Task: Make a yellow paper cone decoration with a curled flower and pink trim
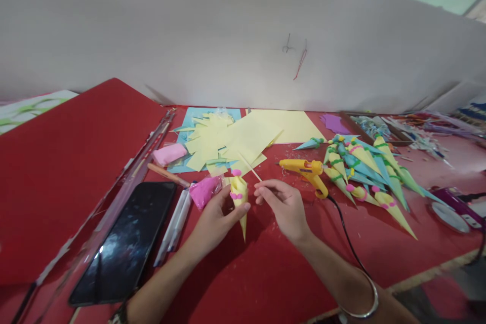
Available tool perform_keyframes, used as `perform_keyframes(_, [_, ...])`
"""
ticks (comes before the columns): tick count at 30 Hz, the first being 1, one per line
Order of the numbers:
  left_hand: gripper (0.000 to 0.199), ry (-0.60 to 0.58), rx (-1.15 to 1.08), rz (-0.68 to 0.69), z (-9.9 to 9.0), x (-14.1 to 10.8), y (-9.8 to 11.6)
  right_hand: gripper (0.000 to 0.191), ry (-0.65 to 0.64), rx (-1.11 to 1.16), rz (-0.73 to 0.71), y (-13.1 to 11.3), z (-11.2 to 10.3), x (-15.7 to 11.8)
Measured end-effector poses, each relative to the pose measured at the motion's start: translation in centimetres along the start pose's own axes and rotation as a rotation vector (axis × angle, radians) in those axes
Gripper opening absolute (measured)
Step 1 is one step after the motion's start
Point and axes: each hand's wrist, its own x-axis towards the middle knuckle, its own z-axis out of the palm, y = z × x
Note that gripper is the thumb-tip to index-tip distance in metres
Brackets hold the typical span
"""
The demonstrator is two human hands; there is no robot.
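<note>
My left hand (pixel 218 215) is closed around a small yellow paper cone (pixel 240 197), its pointed end down. Pink bits decorate the cone's side, and a pink ball sits at its top. Between the thumb and fingers of my right hand (pixel 283 207) is a thin pale stick (pixel 249 166), slanting up and to the left above the cone. A bag of pink modelling clay (pixel 205 191) lies just behind my left hand. To the right of my right hand rests a yellow glue gun (pixel 307 168) with a black cord.
Yellow paper pieces (pixel 208 139) lie heaped at the back. Several finished-looking yellow and blue cones (pixel 360 162) are piled at right. On the left are a black phone (pixel 125 243), white markers (pixel 174 225), a light pink packet (pixel 169 153) and a red board (pixel 72 177).
</note>
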Motion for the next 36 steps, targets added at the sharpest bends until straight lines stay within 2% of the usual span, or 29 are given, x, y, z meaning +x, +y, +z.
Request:
perform_keyframes(9, [0.033, -0.006, 0.024, 0.017, 0.09, -0.02, 0.14, 0.012, -0.014, 0.077, 0.007, 0.23, -0.07, 0.18])
perform_keyframes(15, [0.032, 0.014, 0.063, 0.005, 0.0, -0.03, 0.28, 0.004, 0.033, 0.05, 0.046, 0.26, 0.0, 0.24])
perform_keyframes(21, [0.034, 0.002, 0.015, 0.008, 0.04, 0.05, 0.1, 0.014, -0.002, 0.097, 0.037, 0.51, -0.08, 0.28])
perform_keyframes(26, [0.035, 0.001, 0.033, -0.003, 0.07, -0.06, 0.11, 0.005, 0.044, 0.035, 0.029, 0.45, -0.02, 0.21])
perform_keyframes(32, [0.031, -0.04, -0.034, -0.01, 0.15, -0.13, 0.24, 0.01, 0.0, 0.065, 0.044, 0.22, 0.06, 0.14])
perform_keyframes(36, [0.028, -0.059, -0.062, -0.025, 0.31, -0.17, 0.46, 0.009, -0.038, 0.02, -0.023, 0.05, 0.07, 0.0])
